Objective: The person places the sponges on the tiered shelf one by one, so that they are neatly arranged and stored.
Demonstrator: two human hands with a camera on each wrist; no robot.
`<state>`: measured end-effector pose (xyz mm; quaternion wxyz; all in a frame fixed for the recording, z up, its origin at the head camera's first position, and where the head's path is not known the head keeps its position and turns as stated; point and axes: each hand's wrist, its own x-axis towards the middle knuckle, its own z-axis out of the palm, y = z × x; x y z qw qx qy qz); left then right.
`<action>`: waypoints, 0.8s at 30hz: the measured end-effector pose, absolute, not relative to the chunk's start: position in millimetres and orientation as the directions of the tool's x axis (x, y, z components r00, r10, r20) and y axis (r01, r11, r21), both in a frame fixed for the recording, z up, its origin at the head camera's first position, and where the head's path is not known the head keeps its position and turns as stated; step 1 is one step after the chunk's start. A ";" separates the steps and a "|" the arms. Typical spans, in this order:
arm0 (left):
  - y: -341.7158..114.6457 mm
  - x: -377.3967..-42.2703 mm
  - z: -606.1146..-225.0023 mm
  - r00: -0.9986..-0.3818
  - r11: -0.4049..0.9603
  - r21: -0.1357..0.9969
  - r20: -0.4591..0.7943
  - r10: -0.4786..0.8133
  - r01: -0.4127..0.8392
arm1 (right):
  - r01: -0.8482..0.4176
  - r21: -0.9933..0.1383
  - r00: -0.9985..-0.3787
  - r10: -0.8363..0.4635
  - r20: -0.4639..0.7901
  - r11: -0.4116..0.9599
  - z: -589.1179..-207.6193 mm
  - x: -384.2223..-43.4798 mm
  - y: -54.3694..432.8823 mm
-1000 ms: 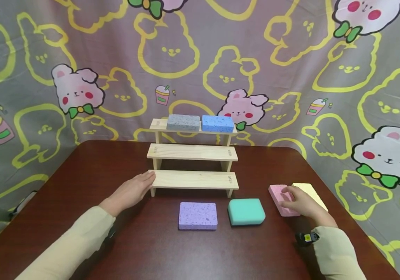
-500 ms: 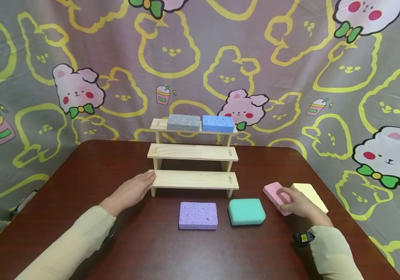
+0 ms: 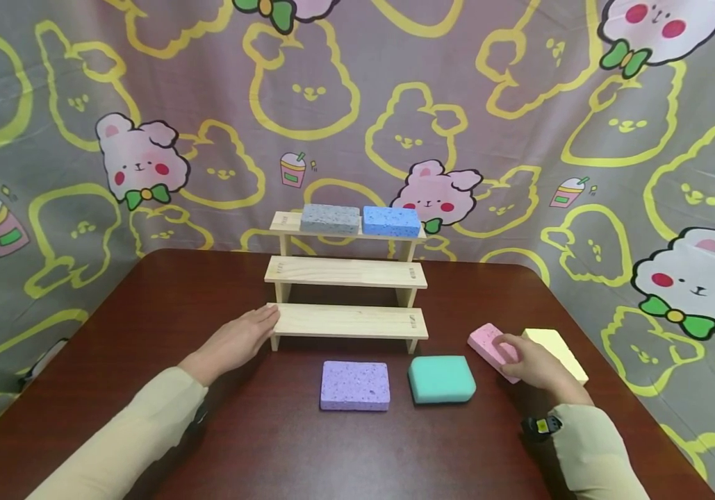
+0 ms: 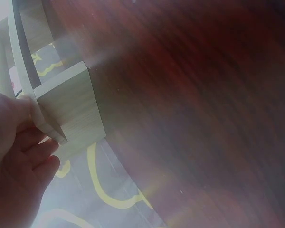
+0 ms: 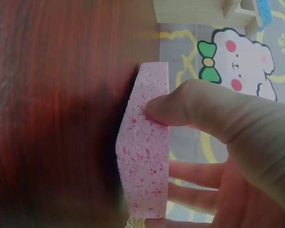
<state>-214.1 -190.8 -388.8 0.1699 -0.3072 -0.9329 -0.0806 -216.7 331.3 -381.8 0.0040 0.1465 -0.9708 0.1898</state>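
In the head view, my left hand (image 3: 232, 345) is at the left end of the lowest step of a three-tier wooden display stand (image 3: 344, 321). The left wrist view shows thumb and fingers holding that plank's end. My right hand (image 3: 538, 362) grips a pink speckled sponge (image 5: 145, 147) between thumb and fingers at the right of the table. Whether the sponge touches the table cannot be told. Right beside that hand lies a pale yellow sponge (image 3: 554, 351), partly hidden by it. A teal sponge (image 3: 441, 379) and a purple speckled sponge (image 3: 354, 385) lie before the stand.
On the top tier sit a grey sponge (image 3: 330, 219) and a blue sponge (image 3: 391, 221), side by side. The dark reddish-brown table (image 3: 344, 458) backs onto a patterned curtain (image 3: 219, 90).
My right hand has shifted slightly left with the pink sponge, which has turned and drawn away from the yellow one. The left hand stays at the stand.
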 end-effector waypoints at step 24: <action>-189.9 -215.2 -390.2 -0.762 0.804 0.052 0.362 0.538 0.593 | -0.324 -0.395 -0.946 -0.290 0.146 0.859 -371.7 -223.6 326.7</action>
